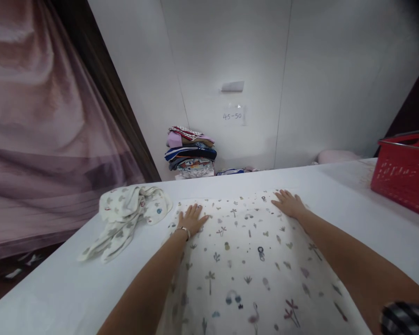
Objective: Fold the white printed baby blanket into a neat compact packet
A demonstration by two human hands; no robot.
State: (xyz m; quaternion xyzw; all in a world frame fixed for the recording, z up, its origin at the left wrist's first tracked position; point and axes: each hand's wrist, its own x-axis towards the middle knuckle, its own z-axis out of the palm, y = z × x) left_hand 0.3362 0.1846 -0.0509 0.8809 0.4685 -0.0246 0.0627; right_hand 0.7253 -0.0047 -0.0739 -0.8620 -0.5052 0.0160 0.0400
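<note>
A white cloth [239, 246] printed with small palm trees, flamingos and leaves lies spread over the white table, its near part running down toward me. My left hand [192, 219], with a bracelet at the wrist, rests on the cloth near its far left corner, fingers spread. On the far right corner lies my right hand [289, 203], palm down and fingers apart. Neither hand grips anything. Left of the cloth, a crumpled white cloth [120, 204] with grey and coloured prints lies on the table, apart from my left hand.
The white table [66, 284] reaches to a pale wall with a paper marked 45-50 [233, 115]. Behind the table's far edge stands a stack of folded clothes [191, 151]. A red plastic basket [405, 172] sits at the right. A pink curtain [45, 139] hangs at the left.
</note>
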